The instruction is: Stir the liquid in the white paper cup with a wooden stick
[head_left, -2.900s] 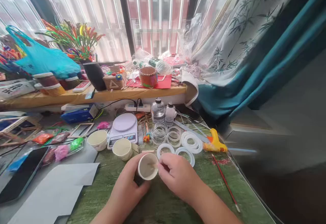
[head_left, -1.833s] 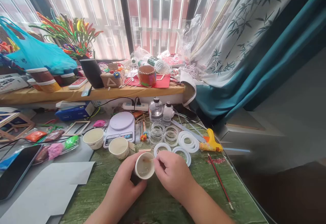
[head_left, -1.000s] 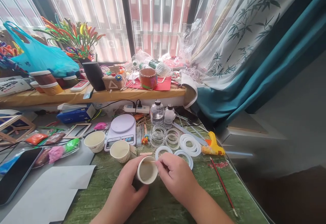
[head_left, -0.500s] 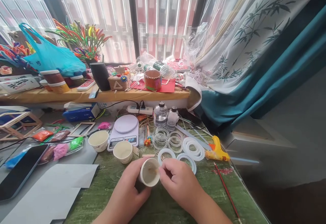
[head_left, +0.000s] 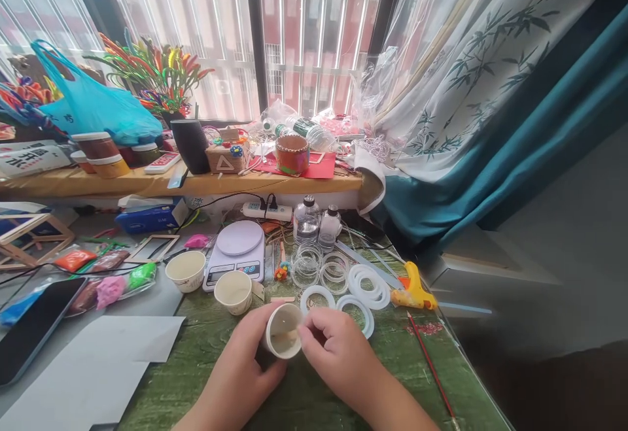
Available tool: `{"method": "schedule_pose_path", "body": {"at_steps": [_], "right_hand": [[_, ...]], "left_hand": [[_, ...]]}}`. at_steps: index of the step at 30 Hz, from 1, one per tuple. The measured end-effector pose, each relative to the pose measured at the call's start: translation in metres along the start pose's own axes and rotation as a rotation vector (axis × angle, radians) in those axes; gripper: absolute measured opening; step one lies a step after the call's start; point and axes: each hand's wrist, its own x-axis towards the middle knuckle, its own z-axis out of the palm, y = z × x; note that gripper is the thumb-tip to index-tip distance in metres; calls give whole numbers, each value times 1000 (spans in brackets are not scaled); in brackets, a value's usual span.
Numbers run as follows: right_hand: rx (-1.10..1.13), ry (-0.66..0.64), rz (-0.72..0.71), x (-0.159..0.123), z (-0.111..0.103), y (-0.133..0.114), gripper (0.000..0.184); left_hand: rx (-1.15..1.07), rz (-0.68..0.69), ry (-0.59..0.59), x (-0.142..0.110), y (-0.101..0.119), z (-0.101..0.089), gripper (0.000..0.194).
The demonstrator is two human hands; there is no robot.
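Note:
My left hand (head_left: 248, 360) wraps round a white paper cup (head_left: 283, 317), which tilts so that its mouth faces me. My right hand (head_left: 339, 347) is at the cup's right rim, fingertips pinched on a flat wooden stick (head_left: 290, 335) that dips into the cup. What lies at the bottom looks clear or pale; I cannot make it out well. Two more paper cups, one close by (head_left: 233, 291) and one farther left (head_left: 186, 270), stand behind my left hand. White silicone ring molds (head_left: 355, 313) and clear rings (head_left: 307, 266) lie just beyond my right hand.
A kitchen scale (head_left: 235, 258) sits behind the cups, with two clear bottles (head_left: 307, 222) to its right. On the right lie a yellow glue gun (head_left: 415, 287) and a red pencil or brush (head_left: 432, 369). A phone (head_left: 36, 326) and white paper (head_left: 108, 365) are at left.
The stick has shifted inside the cup, showing more of its length now. Both hands and the cup sit slightly farther left, as does the whole scene. Both grips are the same.

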Motion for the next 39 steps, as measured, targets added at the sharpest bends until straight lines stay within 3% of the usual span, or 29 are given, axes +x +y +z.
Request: {"method": "schedule_pose_path", "body": {"at_steps": [11, 39], "right_hand": [[-1, -7, -17, -1, 2, 1, 30], [1, -26, 29, 0, -3, -1, 30]], "left_hand": [[-6, -36, -2, 1, 3, -2, 73], [10, -37, -57, 0, 2, -3, 78]]}}
